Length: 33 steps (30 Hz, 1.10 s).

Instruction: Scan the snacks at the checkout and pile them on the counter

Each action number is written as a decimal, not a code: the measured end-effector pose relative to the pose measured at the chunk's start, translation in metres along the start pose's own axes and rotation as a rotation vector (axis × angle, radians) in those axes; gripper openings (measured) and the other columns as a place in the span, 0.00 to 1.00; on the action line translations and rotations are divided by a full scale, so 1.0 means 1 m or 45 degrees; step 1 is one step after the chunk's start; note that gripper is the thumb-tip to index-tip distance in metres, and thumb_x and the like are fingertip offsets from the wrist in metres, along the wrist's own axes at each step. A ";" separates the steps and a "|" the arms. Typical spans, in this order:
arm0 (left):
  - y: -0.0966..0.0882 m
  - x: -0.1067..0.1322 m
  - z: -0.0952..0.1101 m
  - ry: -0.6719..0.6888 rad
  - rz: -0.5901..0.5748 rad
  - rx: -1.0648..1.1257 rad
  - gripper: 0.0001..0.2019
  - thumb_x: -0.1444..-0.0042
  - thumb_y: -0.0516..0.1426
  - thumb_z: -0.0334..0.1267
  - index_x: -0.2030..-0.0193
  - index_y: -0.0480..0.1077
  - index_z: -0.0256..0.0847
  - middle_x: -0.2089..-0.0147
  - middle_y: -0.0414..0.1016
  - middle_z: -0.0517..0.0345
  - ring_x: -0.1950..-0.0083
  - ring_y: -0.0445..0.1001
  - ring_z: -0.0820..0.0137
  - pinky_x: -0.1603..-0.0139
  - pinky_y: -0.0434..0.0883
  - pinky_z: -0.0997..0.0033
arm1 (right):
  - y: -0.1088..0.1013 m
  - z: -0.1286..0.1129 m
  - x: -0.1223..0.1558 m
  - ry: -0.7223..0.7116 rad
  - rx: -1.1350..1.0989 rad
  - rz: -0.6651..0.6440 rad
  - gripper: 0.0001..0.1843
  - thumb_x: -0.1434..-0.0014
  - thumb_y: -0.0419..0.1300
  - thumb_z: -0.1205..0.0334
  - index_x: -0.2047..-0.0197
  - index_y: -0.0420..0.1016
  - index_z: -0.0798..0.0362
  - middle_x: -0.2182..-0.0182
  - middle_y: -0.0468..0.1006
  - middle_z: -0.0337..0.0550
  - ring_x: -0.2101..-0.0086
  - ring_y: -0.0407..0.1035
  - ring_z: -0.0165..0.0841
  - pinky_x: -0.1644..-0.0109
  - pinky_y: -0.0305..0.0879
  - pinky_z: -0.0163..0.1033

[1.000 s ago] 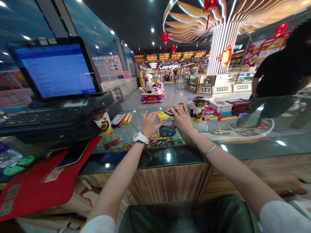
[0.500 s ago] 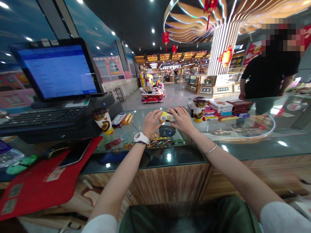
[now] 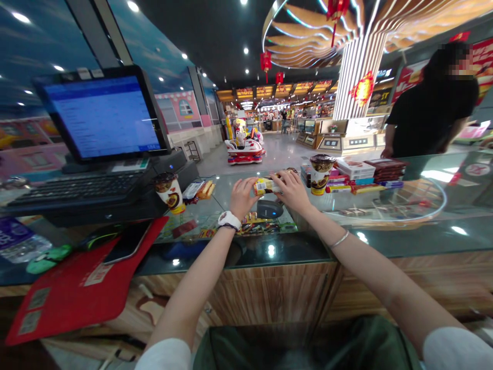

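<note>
Yellow snack packet (image 3: 266, 186) held over the glass counter (image 3: 408, 239), long axis running side to side, left hand (image 3: 242, 198) pinching one end, right hand (image 3: 292, 191) clasping the other, both about equally near.

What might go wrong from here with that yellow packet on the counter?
The yellow snack packet, pinched between the left hand and right hand, could slip onto the dark round device just below it. The printed paper cup stands close to the right hand, so a sideways move might tip it. The white wristwatch might scrape the glass countertop.
</note>
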<state>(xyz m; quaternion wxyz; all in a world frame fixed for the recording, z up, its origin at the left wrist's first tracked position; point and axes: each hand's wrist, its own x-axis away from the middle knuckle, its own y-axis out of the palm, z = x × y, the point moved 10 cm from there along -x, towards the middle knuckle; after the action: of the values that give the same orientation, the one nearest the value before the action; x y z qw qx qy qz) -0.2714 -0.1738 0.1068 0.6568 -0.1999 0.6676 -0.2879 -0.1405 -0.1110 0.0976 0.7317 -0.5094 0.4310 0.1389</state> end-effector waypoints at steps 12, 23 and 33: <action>0.004 0.001 0.006 0.092 -0.060 0.095 0.26 0.40 0.61 0.39 0.36 0.64 0.46 0.36 0.71 0.47 0.36 0.70 0.59 0.34 0.66 0.52 | 0.004 0.003 0.005 -0.002 -0.058 -0.011 0.33 0.37 0.55 0.65 0.30 0.58 0.53 0.37 0.67 0.56 0.35 0.57 0.47 0.28 0.45 0.61; 0.000 -0.001 0.002 0.013 -0.084 0.037 0.20 0.45 0.63 0.37 0.45 0.69 0.43 0.45 0.77 0.51 0.41 0.74 0.60 0.33 0.64 0.53 | 0.009 -0.003 0.004 -0.027 -0.046 -0.020 0.32 0.39 0.57 0.68 0.32 0.62 0.53 0.38 0.68 0.55 0.36 0.58 0.46 0.28 0.44 0.62; -0.005 0.001 -0.017 -0.060 -0.016 -0.042 0.19 0.45 0.64 0.38 0.47 0.70 0.45 0.45 0.78 0.52 0.43 0.74 0.59 0.35 0.64 0.53 | -0.004 -0.008 -0.011 -0.154 -0.352 -0.097 0.29 0.42 0.52 0.74 0.38 0.69 0.51 0.41 0.72 0.50 0.41 0.66 0.41 0.35 0.62 0.52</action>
<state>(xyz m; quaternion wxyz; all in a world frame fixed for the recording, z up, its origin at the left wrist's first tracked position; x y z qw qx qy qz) -0.2893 -0.1759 0.1086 0.6673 -0.2215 0.6553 -0.2762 -0.1486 -0.1170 0.1079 0.6840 -0.6120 0.3433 0.1996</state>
